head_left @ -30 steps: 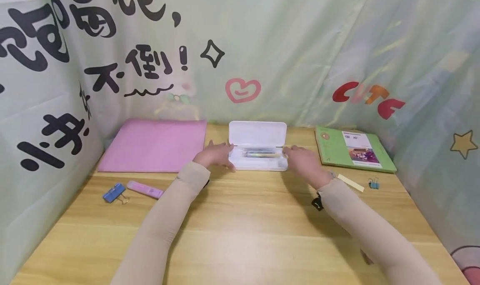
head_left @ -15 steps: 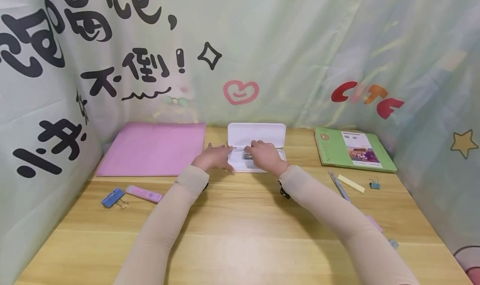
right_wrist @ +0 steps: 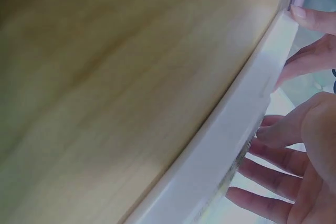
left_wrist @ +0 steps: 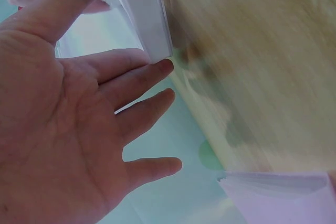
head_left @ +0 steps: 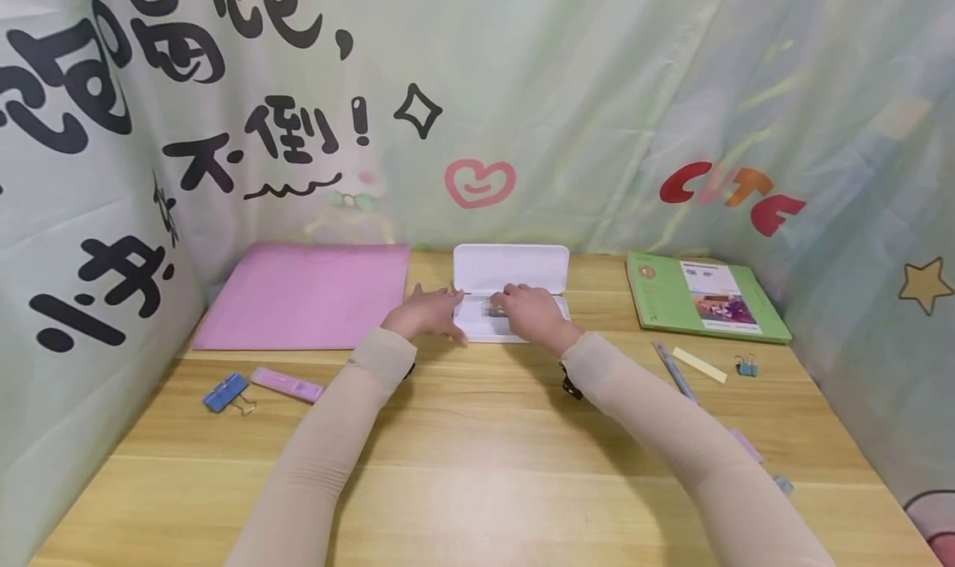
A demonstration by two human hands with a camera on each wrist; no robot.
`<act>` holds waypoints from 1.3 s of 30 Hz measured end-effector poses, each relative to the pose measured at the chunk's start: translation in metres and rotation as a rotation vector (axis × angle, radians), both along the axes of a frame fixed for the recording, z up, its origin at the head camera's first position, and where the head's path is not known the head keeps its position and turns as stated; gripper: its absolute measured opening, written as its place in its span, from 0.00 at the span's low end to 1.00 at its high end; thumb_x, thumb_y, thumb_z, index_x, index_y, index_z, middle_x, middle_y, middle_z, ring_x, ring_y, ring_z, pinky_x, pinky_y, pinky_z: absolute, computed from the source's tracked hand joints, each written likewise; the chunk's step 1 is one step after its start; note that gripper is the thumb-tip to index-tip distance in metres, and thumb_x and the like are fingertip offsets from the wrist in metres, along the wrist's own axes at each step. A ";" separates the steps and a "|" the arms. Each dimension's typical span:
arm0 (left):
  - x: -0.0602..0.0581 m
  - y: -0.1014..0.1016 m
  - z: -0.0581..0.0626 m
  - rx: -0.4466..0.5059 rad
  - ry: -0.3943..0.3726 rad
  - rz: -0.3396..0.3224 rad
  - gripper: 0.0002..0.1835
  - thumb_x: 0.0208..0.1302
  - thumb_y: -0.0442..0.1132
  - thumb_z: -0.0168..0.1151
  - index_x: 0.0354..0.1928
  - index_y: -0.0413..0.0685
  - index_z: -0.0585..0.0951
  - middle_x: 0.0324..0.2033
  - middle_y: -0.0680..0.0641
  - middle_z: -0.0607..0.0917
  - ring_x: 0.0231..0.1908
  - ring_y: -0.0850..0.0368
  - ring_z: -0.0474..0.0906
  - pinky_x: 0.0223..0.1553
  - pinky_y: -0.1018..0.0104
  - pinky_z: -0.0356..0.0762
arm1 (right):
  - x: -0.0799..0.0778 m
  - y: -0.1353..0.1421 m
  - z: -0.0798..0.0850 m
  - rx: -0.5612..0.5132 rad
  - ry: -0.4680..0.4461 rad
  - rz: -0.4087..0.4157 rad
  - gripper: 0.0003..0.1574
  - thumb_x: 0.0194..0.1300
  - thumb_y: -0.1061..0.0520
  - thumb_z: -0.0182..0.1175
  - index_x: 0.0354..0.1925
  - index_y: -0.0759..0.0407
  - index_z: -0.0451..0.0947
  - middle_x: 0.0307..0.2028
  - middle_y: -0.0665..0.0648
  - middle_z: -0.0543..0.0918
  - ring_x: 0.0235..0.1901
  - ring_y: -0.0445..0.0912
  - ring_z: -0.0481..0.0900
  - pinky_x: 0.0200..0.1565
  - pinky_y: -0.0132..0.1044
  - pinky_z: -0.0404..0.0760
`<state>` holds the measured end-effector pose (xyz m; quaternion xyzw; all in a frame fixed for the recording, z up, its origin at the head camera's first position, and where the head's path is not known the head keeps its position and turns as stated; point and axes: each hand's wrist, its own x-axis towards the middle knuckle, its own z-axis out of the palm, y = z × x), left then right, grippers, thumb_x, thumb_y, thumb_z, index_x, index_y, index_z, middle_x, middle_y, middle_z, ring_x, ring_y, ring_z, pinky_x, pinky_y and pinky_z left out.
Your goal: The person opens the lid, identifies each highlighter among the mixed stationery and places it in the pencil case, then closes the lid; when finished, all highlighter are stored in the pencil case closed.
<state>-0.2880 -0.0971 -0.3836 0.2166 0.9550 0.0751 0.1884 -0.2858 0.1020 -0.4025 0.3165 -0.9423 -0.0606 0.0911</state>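
A white pencil case stands against the back, lid raised, with slim pen-like sticks lying inside, partly covered. My left hand is at the case's left end, thumb toward the front edge. Its fingers look straight and spread in the left wrist view, touching the case's corner. My right hand reaches over the right half of the case, fingertips down at the sticks. The right wrist view has those fingers extended and apart beyond the front wall; whether they pinch a stick is hidden.
A pink folder lies back left, a green book back right. A blue binder clip and pink highlighter lie left. On the right are a grey-blue pen, a cream strip and a small teal clip.
My right hand has moved left from the case's right end to over the sticks inside, staying there for the last half second. The left hand has kept its place.
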 end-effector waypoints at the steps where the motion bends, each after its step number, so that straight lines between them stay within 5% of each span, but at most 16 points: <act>1: 0.000 0.000 0.000 0.002 -0.002 -0.002 0.52 0.42 0.62 0.61 0.66 0.47 0.50 0.63 0.48 0.55 0.63 0.50 0.45 0.56 0.40 0.28 | 0.002 0.003 0.001 -0.013 0.002 -0.001 0.20 0.54 0.64 0.52 0.47 0.53 0.74 0.35 0.53 0.76 0.33 0.48 0.75 0.25 0.41 0.75; 9: 0.001 0.000 0.000 0.021 -0.019 0.002 0.52 0.43 0.61 0.61 0.66 0.48 0.49 0.63 0.48 0.54 0.63 0.52 0.43 0.56 0.41 0.27 | 0.020 0.041 0.010 -0.097 0.054 -0.051 0.20 0.51 0.68 0.50 0.44 0.58 0.76 0.33 0.56 0.77 0.28 0.48 0.74 0.23 0.38 0.75; 25: -0.002 -0.002 -0.006 0.018 -0.009 -0.003 0.52 0.42 0.63 0.60 0.66 0.50 0.48 0.63 0.48 0.54 0.63 0.54 0.43 0.56 0.40 0.27 | 0.065 0.129 0.027 -0.101 -0.106 -0.469 0.05 0.54 0.64 0.49 0.30 0.62 0.72 0.22 0.59 0.72 0.20 0.52 0.71 0.12 0.44 0.66; 32: -0.001 -0.001 -0.003 0.033 -0.022 -0.001 0.52 0.43 0.61 0.61 0.66 0.49 0.48 0.64 0.47 0.53 0.63 0.52 0.43 0.56 0.41 0.27 | 0.084 0.150 0.024 -0.048 -0.194 -0.601 0.16 0.59 0.54 0.50 0.30 0.70 0.71 0.17 0.61 0.71 0.19 0.54 0.72 0.15 0.47 0.69; 39: -0.002 -0.001 -0.004 0.021 -0.027 0.004 0.52 0.43 0.62 0.61 0.66 0.49 0.47 0.64 0.48 0.52 0.63 0.53 0.42 0.56 0.41 0.26 | 0.094 0.162 0.020 -0.076 -0.268 -0.644 0.23 0.58 0.48 0.52 0.30 0.71 0.69 0.15 0.59 0.69 0.17 0.51 0.70 0.14 0.44 0.68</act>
